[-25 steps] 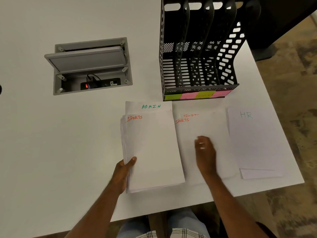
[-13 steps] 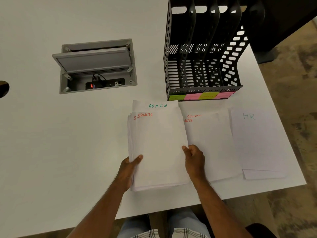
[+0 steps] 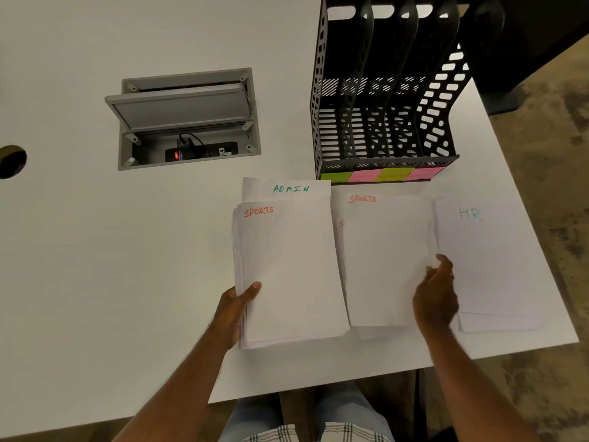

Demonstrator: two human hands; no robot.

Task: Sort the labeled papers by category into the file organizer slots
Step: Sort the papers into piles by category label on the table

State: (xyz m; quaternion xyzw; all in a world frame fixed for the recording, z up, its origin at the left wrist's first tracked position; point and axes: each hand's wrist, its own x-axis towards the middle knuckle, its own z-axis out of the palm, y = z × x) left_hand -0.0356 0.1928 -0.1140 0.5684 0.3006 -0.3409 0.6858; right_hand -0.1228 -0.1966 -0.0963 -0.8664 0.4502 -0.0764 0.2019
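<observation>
Sheet marked SPORTS (image 3: 387, 260) just came off my unsorted stack (image 3: 287, 275) onto the SPORTS pile; right hand (image 3: 435, 291) pinches its right edge. Left hand (image 3: 237, 306) grips the stack's left edge, SPORTS on top again, ADMIN beneath. HR pile (image 3: 490, 263) just right of my right hand. File organizer (image 3: 382, 116) beyond both hands, slots empty, unobstructed. Cable box (image 3: 188, 119) off left.

3 paper piles (image 3: 385, 263) before black file organizer (image 3: 382, 122), 1 hand (image 3: 237, 309) on each side.

Probably office: desk cable hatch (image 3: 188, 118), file organizer (image 3: 382, 90)
</observation>
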